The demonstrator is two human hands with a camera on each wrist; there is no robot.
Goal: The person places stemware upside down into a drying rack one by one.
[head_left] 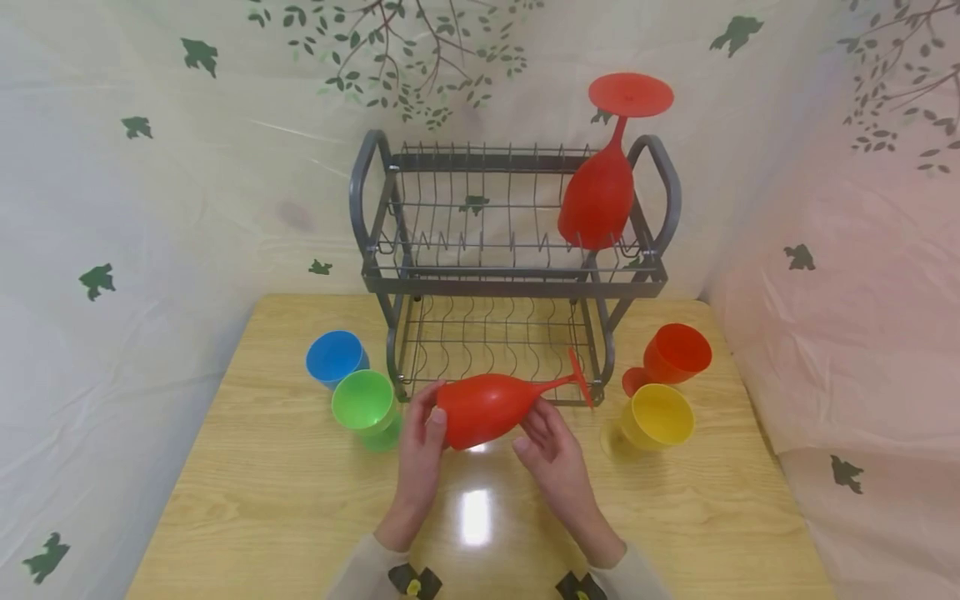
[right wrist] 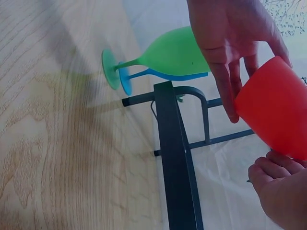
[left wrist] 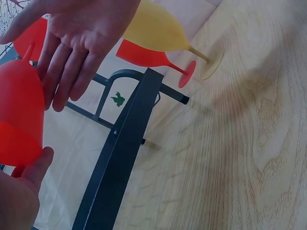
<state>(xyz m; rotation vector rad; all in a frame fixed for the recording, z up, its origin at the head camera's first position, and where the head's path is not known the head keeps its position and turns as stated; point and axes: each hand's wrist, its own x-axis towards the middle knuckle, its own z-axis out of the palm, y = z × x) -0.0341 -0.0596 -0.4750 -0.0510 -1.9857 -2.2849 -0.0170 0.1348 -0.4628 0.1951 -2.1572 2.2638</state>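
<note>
A red plastic wine goblet lies sideways in the air in front of the dish rack, its foot toward the right. My left hand pinches it at the rim, thumb on the near side and fingers behind. My right hand is under the bowl near the stem. In the left wrist view its fingers stretch out beside the bowl. A second red goblet stands upside down on the right end of the rack's upper tier, foot upward.
The dark two-tier dish rack stands at the back of the wooden table. On its left are a blue goblet and a green goblet. On its right are another red goblet and a yellow goblet.
</note>
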